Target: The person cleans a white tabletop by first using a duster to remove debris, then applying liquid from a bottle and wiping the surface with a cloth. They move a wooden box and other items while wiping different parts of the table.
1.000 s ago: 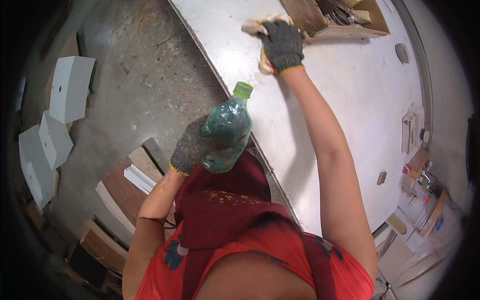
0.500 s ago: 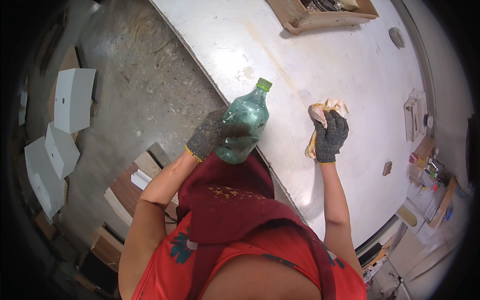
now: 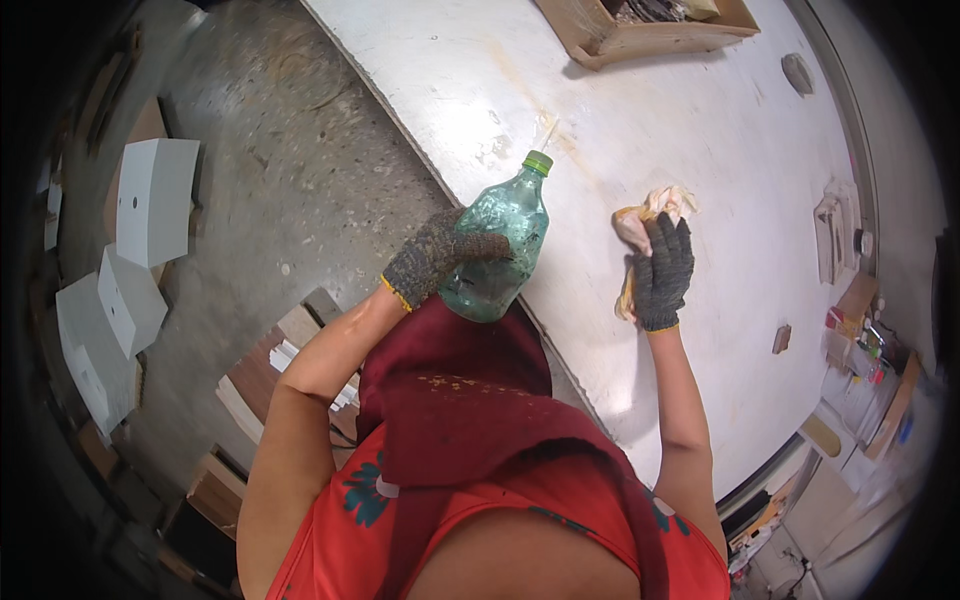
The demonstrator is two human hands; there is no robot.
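My left hand (image 3: pixel 430 258), in a dark grey knit glove with a yellow cuff, is wrapped round a clear green plastic bottle (image 3: pixel 505 225). The bottle is tilted, its green cap (image 3: pixel 538 162) pointing away over the table edge, and its sides look pressed in. A thin streak of clear liquid (image 3: pixel 547 132) shows just beyond the cap. On the white tabletop (image 3: pixel 580 350), my gloved right hand (image 3: pixel 665 275) presses on a crumpled cream and pinkish cloth (image 3: pixel 668 203), which sticks out past its fingertips and thumb side.
A shallow box (image 3: pixel 650 45) with mixed contents stands at the table's far side. A dark lump (image 3: pixel 797 74) and a small brown block (image 3: pixel 781 340) lie toward the right. White panels (image 3: pixel 157 200) stand on the floor at left, with boards (image 3: pixel 262 375) nearer me.
The bottle has been squeezed flatter and shifted slightly right and away, and a liquid streak now shows at its cap. My right hand's fingers have straightened somewhat over the cloth.
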